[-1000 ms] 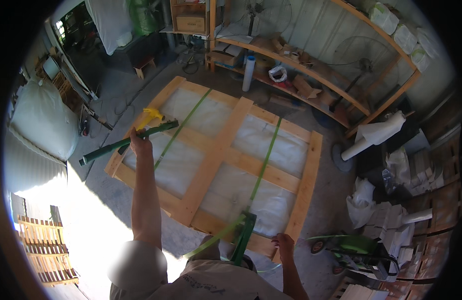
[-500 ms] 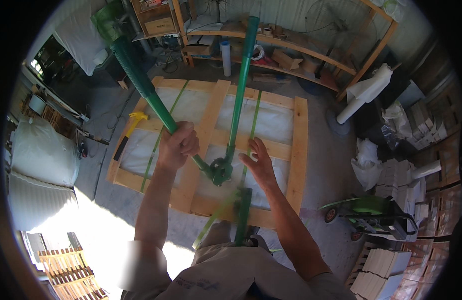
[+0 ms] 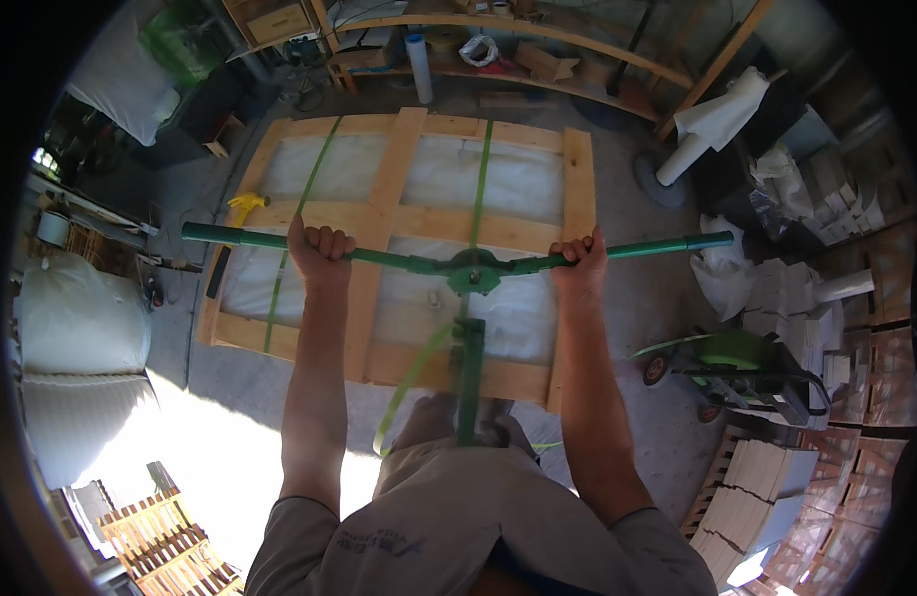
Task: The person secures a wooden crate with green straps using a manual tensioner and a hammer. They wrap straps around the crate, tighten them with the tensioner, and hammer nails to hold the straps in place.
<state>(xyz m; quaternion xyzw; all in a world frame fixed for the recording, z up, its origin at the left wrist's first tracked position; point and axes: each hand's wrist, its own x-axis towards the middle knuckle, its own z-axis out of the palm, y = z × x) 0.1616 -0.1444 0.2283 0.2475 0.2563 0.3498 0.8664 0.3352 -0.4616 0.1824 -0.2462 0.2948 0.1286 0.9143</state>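
Observation:
I hold a green long-handled strapping crimper (image 3: 473, 270), its handles spread wide and nearly level above the crate. My left hand (image 3: 321, 254) is closed round its left handle; my right hand (image 3: 579, 256) is wrapped round the right one. Below the crimper's head stands another green tool (image 3: 468, 382), by my waist at the crate's near edge, with a loose end of green strap (image 3: 404, 392) beside it. The wooden crate (image 3: 381, 233) has white wrapped contents between its slats and two green straps across it. On its left side lies a yellow-headed hammer (image 3: 246, 204).
A green strap-reel cart (image 3: 731, 363) stands on the right, near stacked pale boxes (image 3: 751, 487). Behind the crate are a wooden workbench (image 3: 538, 42) and a blue-topped roll (image 3: 419, 68). A white film roll on a stand (image 3: 702, 139) is at far right.
My right hand has taken hold of the right handle. The handles have swung from raised to spread out sideways. My view has shifted slightly, and the crate sits higher in it.

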